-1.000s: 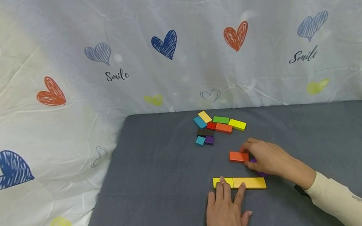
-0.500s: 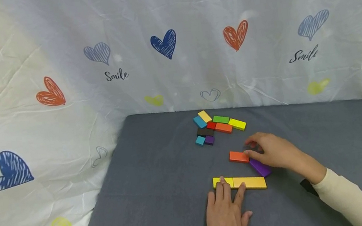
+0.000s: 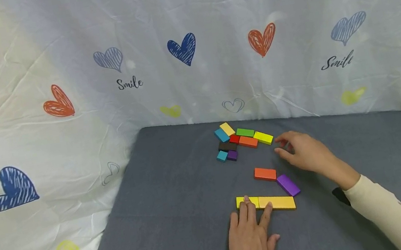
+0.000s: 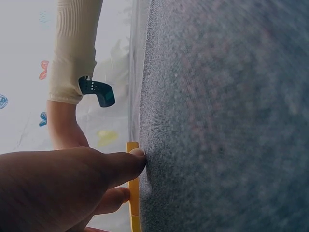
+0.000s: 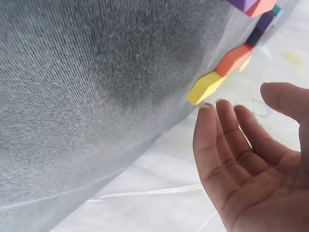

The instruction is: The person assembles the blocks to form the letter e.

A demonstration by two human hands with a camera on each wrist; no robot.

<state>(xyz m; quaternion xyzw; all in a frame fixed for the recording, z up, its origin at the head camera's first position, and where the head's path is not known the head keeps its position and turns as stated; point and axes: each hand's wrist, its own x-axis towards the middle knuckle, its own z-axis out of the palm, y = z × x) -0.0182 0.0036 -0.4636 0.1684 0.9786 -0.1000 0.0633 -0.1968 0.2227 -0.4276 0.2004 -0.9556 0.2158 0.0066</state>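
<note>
My left hand (image 3: pixel 249 236) lies low on the grey cloth, its straight fingers resting on a row made of a short yellow block (image 3: pixel 239 201) and a longer orange-yellow block (image 3: pixel 280 202). From the right end of that row a purple block (image 3: pixel 288 185) slants up to an orange block (image 3: pixel 265 174), their corners meeting. My right hand (image 3: pixel 305 152) holds nothing; in the right wrist view its palm (image 5: pixel 260 193) shows, fingers loosely bent and thumb apart. Its fingertips are just right of a bright yellow block (image 3: pixel 263 137) at the edge of the far group.
Left of that yellow block lie a green block (image 3: pixel 245 132), an orange one (image 3: pixel 248 141), a small red one (image 3: pixel 234 139), a dark brown one (image 3: pixel 227 146), a small purple one (image 3: pixel 232 155) and others. A white curtain (image 3: pixel 229 82) with hearts hangs behind the table (image 3: pixel 170 181).
My right hand has let go by the orange and purple blocks and moved away toward the far group, uncovering the purple block. The left hand stays on the yellow row.
</note>
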